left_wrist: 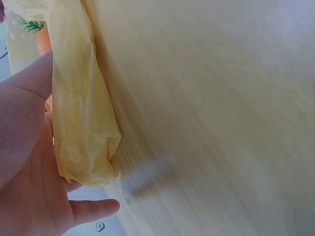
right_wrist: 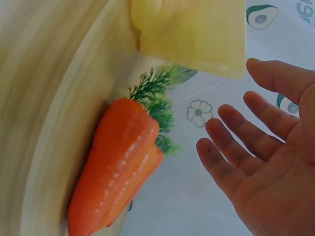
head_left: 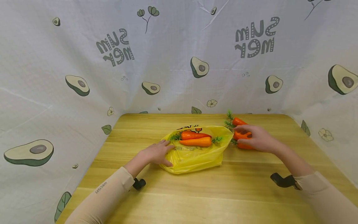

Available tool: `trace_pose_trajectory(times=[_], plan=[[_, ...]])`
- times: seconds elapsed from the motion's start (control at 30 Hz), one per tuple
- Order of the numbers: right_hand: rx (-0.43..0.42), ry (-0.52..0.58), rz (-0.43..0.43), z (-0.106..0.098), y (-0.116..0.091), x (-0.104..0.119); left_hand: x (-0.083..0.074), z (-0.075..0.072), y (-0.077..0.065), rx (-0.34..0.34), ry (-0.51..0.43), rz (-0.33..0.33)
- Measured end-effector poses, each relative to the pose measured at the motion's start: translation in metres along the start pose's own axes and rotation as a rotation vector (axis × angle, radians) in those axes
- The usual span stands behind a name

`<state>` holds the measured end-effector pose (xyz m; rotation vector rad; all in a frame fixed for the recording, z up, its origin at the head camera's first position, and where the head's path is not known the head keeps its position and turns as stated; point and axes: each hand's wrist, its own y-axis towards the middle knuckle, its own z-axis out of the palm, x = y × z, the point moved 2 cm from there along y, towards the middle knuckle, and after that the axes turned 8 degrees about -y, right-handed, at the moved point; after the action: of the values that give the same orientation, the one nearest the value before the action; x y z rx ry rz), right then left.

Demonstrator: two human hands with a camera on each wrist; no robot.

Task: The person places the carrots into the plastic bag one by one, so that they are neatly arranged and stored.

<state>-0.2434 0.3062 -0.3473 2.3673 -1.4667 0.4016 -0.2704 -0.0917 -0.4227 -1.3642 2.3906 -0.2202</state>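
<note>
A yellow plastic bag (head_left: 195, 161) lies on the table with its mouth spread wide. Inside it are two carrots, a red-orange carrot (head_left: 193, 135) and a lighter orange carrot (head_left: 197, 142), their green tops pointing opposite ways. My left hand (head_left: 158, 153) rests at the bag's left edge, fingers and thumb spread against the plastic; the left wrist view shows the bag's fold (left_wrist: 83, 108) beside the palm. Over loose carrots (right_wrist: 118, 152) to the right of the bag, my right hand (head_left: 255, 138) hovers with fingers extended and nothing held. Part of those carrots is hidden behind it.
The wooden table (head_left: 179, 199) backs onto a white curtain (head_left: 173, 56) printed with avocados and lettering. Green carrot tops (head_left: 230, 124) lie close to the bag's right edge. Black wrist mounts (head_left: 282, 180) stick out near both sleeves.
</note>
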Motion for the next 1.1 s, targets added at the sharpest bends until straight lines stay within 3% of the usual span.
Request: trace_pose_trajectory(times=[0.6,1.1], plan=[[0.036,-0.112,0.086,0.017,-0.015,-0.038,0.001,0.001,0.001,0.004,0.008,-0.002],[-0.002,-0.181,0.075,0.023,-0.020,-0.054,0.001,0.001,0.002,0.004,0.008,-0.004]])
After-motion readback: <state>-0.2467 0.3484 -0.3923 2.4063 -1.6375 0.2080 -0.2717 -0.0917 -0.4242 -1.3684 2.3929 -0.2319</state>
